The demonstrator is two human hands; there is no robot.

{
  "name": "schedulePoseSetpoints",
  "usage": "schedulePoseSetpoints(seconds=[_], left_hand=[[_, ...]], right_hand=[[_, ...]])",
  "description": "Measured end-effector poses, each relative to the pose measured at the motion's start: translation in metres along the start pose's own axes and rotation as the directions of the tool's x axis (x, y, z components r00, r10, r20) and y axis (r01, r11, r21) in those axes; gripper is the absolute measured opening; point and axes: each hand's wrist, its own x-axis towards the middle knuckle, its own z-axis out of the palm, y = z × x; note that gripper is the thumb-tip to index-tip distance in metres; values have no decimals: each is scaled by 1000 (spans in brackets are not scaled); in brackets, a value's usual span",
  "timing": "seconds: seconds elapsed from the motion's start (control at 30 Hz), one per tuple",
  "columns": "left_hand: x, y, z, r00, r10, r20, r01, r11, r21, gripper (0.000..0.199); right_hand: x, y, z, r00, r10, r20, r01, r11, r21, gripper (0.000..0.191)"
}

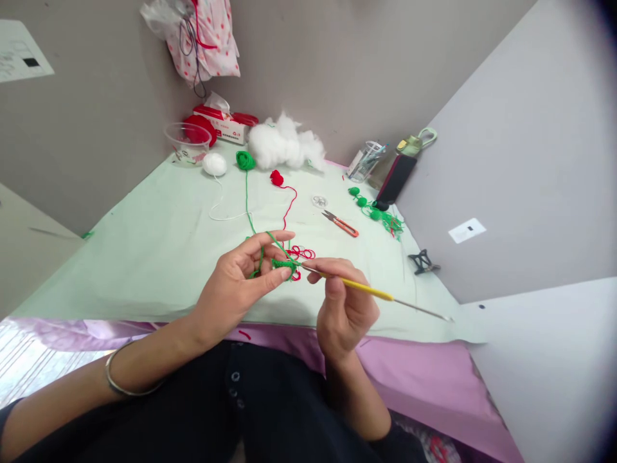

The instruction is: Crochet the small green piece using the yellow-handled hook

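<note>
Between the thumb and fingers of my left hand (241, 270) is a small green crochet piece (283, 264). Green yarn (247, 199) runs over that hand's raised index finger from a green yarn ball (245, 160) at the back. My right hand (344, 305) grips a crochet hook (369, 289) with a yellow handle like a pen. Its left tip meets the green piece; the other metal end points right. Just behind the fingers lie loops of red yarn (301, 252), trailing from a small red ball (276, 178). Some stitches are hidden by my fingers.
Orange-handled thread snips (341, 224) lie beyond my right hand, near a small clear case (319, 202). Green crocheted pieces (375, 214) sit at right, by a phone (396, 181). White stuffing (285, 143), a white yarn ball (214, 164) and a plastic tub (187, 145) stand at the back.
</note>
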Motion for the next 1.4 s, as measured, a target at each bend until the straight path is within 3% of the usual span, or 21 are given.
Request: schedulePoseSetpoints(seconds=[0.17,0.37,0.5,0.63,0.77,1.0,1.1,1.17,1.27,1.4], left_hand=[[4,1,2,988,-108,109,125,978,-165,40],[6,2,2,986,-137,95,155,965,-213,39],[6,1,0,984,-147,101,165,964,-206,34],[7,1,1,971,-201,131,228,943,-242,34],[7,0,4,979,-188,83,201,956,-213,34],[6,-3,1,998,-63,-16,61,993,-106,26],[7,0,-1,998,-57,11,58,990,-129,22],[9,2,-2,992,-111,64,123,968,-218,21],[13,5,-2,955,-229,187,285,880,-380,16],[15,6,-1,916,-278,289,387,801,-456,14]], right_hand=[[4,3,-1,958,285,23,-282,933,225,18],[5,2,-3,957,291,6,-282,920,272,20],[2,0,1,975,219,-48,-201,949,242,20],[-5,-2,1,997,-21,-71,25,998,53,23],[-10,-3,-1,978,-209,13,209,964,-166,25],[-7,-6,-3,946,-274,175,316,905,-286,26],[-5,-7,-6,963,-199,183,245,927,-283,27],[-4,-6,-8,981,-104,163,139,964,-226,27],[-3,-1,-8,992,71,100,-69,997,-22,23],[-3,8,-3,955,285,77,-295,910,292,17]])
